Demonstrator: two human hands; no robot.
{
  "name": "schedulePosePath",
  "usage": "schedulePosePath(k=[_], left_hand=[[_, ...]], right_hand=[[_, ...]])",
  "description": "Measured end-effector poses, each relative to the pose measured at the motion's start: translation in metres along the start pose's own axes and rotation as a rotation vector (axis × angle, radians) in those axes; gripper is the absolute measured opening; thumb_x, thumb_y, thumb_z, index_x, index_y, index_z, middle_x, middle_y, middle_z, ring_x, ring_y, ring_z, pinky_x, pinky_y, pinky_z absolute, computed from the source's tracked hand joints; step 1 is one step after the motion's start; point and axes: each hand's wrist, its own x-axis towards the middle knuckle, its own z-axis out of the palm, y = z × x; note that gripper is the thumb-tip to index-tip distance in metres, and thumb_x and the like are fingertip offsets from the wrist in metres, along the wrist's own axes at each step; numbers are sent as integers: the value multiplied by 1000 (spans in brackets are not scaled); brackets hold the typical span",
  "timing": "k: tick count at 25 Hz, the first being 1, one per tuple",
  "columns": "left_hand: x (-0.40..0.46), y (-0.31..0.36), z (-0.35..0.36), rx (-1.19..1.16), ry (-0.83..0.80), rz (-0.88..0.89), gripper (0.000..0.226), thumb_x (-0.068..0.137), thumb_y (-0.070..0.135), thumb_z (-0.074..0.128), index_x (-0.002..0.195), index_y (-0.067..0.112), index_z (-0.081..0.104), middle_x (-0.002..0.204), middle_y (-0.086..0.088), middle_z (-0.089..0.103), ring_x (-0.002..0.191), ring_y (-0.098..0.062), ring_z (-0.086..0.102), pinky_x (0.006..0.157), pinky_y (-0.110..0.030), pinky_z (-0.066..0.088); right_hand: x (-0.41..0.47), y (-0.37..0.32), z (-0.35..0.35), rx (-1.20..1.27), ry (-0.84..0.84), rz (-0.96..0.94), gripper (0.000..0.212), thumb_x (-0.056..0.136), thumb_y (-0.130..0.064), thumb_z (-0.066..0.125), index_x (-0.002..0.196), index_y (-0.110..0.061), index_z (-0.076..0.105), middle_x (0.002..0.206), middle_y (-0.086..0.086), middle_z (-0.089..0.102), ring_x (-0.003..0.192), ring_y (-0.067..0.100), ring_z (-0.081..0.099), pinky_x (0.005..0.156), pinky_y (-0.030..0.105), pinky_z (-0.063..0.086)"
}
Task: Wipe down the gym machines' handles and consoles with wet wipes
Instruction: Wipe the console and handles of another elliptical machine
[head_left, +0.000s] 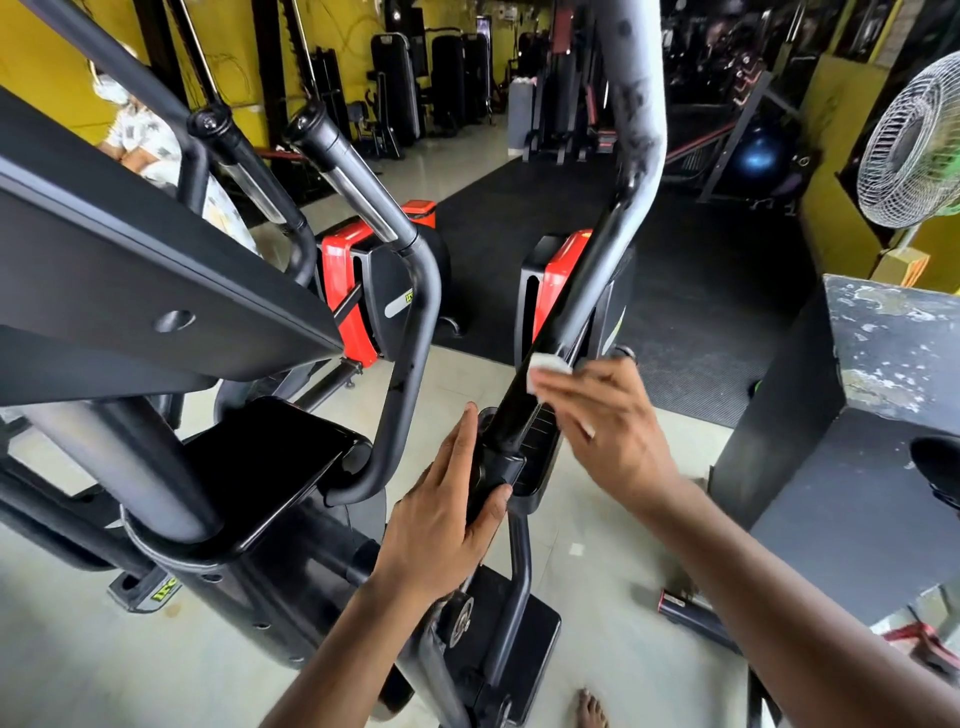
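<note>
A person stands at a black cross-trainer in a gym, seen from a head-worn camera looking down at both bare arms. At the centre of the view, a long black metal handle bar (558, 317) rises from about six o'clock toward one o'clock, its upper length pale and scuffed.

The right hand (602, 415), just right of centre, pinches a small white folded wet wipe (548, 366) between thumb and fingertips and holds it against the right side of the bar. The left hand (447, 504), toward six o'clock of the wipe, has straight fingers resting flat along the left of the bar's black pivot joint (498, 467), thumb touching its lower edge, seemingly steadying it.

At nine o'clock sits the machine's dark tilted console (156, 270). A second black curved handle (410, 322) lies between the console and the bar. A white cage fan (914, 140) stands at two o'clock, and a scuffed grey block (852, 415) at three o'clock.

The step in hand looks like wiping this bar's lower stretch. Next, the wipe probably needs to slide up toward the pale grip, wrapped round the bar while the left hand braces it.
</note>
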Motion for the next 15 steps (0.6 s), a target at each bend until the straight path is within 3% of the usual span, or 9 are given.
schedulePosePath(k=[3, 5, 9, 15], left_hand=[[22, 10, -9, -39, -57, -37, 99, 100, 53, 58, 162, 40, -19, 171, 14, 15, 146, -13, 40, 103, -51, 53], [41, 19, -12, -83, -47, -20, 101, 99, 52, 59, 161, 41, -20, 172, 13, 11, 144, -9, 34, 107, -49, 50], [61, 31, -9, -126, -43, -27, 97, 101, 53, 57, 156, 51, -22, 169, 23, 6, 143, -14, 34, 106, -48, 49], [61, 29, -4, -97, -53, -15, 95, 103, 45, 58, 158, 51, -20, 172, 17, 8, 148, -16, 33, 111, -49, 47]], right_hand=[[22, 7, 2, 10, 104, 118, 17, 95, 3, 66, 109, -2, 76, 117, 8, 67, 94, 26, 63, 89, 28, 48], [13, -5, 12, 100, 98, 182, 17, 95, 2, 67, 109, -2, 76, 113, 9, 61, 98, 22, 64, 89, 28, 53], [0, -7, 10, 200, 46, 193, 16, 95, -1, 66, 107, -5, 77, 110, 8, 61, 104, 20, 65, 92, 31, 54], [54, 30, -12, 154, 243, 365, 15, 97, -5, 66, 105, -10, 77, 108, 1, 62, 100, 12, 64, 88, 25, 53]])
